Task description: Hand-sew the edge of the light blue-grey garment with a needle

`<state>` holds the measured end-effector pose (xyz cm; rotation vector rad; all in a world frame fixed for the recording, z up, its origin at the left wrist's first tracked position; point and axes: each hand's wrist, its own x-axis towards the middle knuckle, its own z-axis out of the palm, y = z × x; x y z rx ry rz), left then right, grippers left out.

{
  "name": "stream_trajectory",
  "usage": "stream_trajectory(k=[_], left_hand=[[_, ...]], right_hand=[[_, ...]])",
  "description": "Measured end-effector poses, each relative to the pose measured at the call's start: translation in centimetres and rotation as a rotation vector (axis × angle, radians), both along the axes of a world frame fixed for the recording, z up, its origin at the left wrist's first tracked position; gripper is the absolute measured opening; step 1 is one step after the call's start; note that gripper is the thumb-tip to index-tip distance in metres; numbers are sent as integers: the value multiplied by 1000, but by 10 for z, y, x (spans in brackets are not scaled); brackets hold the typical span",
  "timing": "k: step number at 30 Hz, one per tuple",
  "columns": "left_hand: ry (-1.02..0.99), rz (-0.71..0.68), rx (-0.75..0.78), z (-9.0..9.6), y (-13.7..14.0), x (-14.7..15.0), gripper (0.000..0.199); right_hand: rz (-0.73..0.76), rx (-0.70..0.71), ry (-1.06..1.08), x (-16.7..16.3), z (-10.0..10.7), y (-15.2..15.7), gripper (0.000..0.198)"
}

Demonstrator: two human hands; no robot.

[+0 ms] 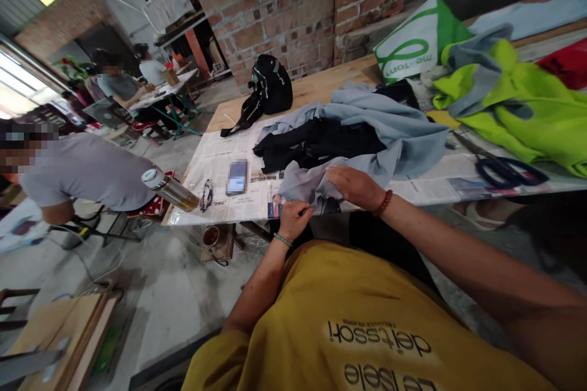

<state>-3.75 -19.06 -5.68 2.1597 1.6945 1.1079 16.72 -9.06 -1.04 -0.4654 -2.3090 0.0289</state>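
Grey fabric (415,143) lies in loose folds on the newspaper-covered table, with a crumpled black garment or cloth (321,143) on top of it. At the near edge, my left hand (295,220) is closed in a pinch at the lower border of the grey fabric. My right hand (355,188) curls over the same fabric a little to the right, its fingers together on the cloth. The palm side of both hands is hidden. Large scissors (509,171) with dark handles rest farther right.
Left on the table are a phone (237,177), eyeglasses (206,195), a clear bottle (170,189) and a black bag (270,87). Yellow-green cloth (536,104) and a green-white bag (419,43) occupy the right. A co-worker (92,171) sits at left; a mug (211,237) stands below.
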Motion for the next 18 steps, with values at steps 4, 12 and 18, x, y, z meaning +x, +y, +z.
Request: stream_trajectory(k=[4, 12, 18], left_hand=[[-16, 1, 0, 0, 0, 0, 8], [-59, -73, 3, 3, -6, -7, 12], [-129, -23, -21, 3, -9, -10, 13]], right_hand=[[-98, -34, 47, 3, -4, 0, 23], [-158, -604, 347, -7, -3, -34, 22], [-114, -1043, 455, -17, -10, -71, 21]])
